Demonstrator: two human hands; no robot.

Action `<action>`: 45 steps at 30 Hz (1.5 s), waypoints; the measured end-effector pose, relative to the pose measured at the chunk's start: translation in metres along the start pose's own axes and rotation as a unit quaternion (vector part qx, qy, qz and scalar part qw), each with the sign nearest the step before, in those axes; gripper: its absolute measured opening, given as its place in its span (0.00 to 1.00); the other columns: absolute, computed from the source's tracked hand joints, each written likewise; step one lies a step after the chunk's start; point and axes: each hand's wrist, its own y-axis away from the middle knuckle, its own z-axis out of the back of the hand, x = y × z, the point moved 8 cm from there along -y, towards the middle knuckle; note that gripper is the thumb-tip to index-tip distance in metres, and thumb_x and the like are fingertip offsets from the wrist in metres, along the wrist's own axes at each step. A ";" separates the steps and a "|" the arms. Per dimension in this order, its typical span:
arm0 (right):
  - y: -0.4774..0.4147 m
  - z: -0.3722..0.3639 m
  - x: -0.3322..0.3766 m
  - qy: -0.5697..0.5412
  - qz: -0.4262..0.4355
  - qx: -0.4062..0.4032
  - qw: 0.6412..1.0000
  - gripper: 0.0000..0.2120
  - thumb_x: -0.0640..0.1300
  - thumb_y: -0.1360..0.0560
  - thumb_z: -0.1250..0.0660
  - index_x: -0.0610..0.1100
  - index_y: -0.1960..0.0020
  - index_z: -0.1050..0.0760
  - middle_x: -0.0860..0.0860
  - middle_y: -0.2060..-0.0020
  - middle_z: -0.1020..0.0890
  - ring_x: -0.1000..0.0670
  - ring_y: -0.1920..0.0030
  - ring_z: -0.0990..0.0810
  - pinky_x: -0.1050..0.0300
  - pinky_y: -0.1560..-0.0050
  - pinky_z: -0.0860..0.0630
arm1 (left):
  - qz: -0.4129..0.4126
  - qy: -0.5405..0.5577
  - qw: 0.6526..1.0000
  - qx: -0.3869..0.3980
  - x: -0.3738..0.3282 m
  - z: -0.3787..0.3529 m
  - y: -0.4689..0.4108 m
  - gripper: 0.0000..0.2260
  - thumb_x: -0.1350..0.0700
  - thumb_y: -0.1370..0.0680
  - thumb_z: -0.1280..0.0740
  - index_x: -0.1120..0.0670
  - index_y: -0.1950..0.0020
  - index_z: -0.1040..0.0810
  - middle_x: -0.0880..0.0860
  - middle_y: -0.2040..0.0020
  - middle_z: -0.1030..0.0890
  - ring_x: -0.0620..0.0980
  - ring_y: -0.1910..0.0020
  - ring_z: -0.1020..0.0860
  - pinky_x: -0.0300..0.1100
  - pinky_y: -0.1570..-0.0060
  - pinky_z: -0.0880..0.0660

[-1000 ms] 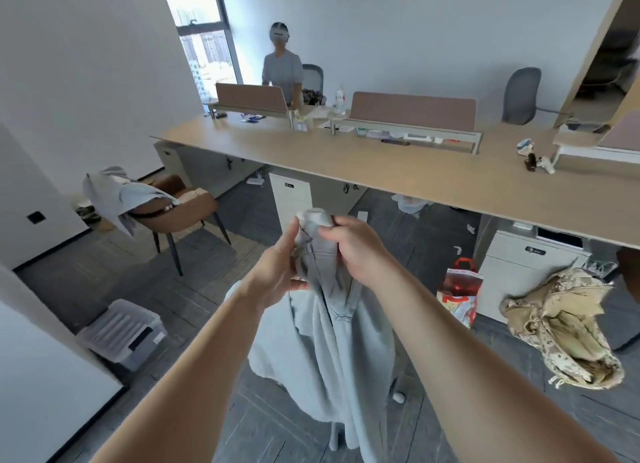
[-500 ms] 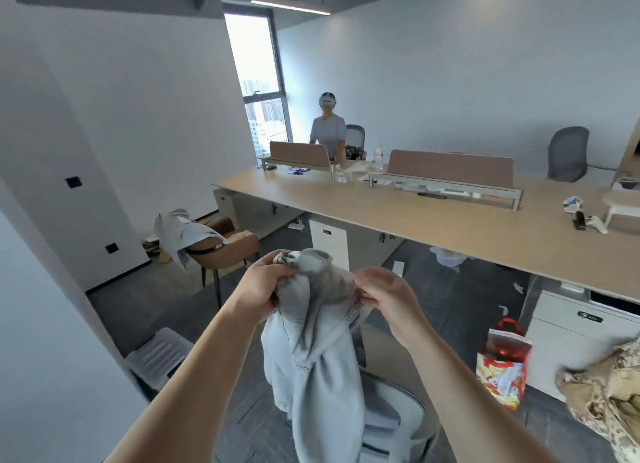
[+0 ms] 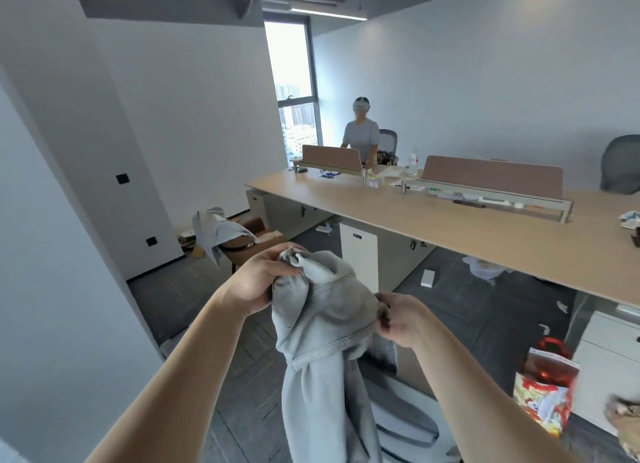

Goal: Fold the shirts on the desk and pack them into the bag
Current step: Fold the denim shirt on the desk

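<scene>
Left hand (image 3: 263, 282): grips the bunched top of the grey shirt (image 3: 325, 310).
Grey shirt: hangs crumpled in the air between both hands.
Right hand (image 3: 401, 319): pinches the shirt's edge.
Advice: better to find both shoulders, pull them apart, shake flat.
Bag (image 3: 543, 390): lower, right of the right hand; print too blurred to read.

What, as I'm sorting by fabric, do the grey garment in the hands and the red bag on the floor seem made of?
The grey garment looks like soft matte cloth, probably cotton: it hangs limp, with a stitched seam. The red bag looks like glossy printed plastic or coated paper: stiff sides, shiny handles.
</scene>
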 end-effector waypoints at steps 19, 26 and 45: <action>0.039 -0.144 0.078 0.057 0.383 -0.170 0.906 0.03 0.34 0.26 0.31 0.38 0.58 0.23 0.46 0.64 0.18 0.49 0.64 0.18 0.55 0.61 0.20 | 0.034 0.000 0.997 -0.076 0.020 0.039 -0.010 0.15 0.55 0.17 0.41 0.47 0.33 0.23 0.46 0.43 0.22 0.60 0.49 0.16 0.54 0.46 0.20; 0.038 -0.193 0.077 -0.024 0.336 -0.072 0.939 0.08 0.35 0.19 0.43 0.34 0.48 0.25 0.40 0.56 0.19 0.47 0.58 0.18 0.58 0.58 0.19 | -0.057 -0.099 0.992 -0.053 0.038 0.083 -0.026 0.26 0.64 0.21 0.34 0.47 0.26 0.33 0.49 0.40 0.21 0.42 0.52 0.23 0.32 0.51 0.26; 0.054 -0.183 0.186 0.326 0.466 -0.067 0.820 0.22 0.45 0.23 0.30 0.51 0.30 0.28 0.56 0.54 0.15 0.48 0.51 0.16 0.51 0.52 0.22 | -0.156 -0.246 0.935 -0.204 -0.116 0.088 -0.122 0.05 0.59 0.22 0.31 0.61 0.52 0.18 0.59 0.60 0.17 0.54 0.64 0.23 0.45 0.60 0.27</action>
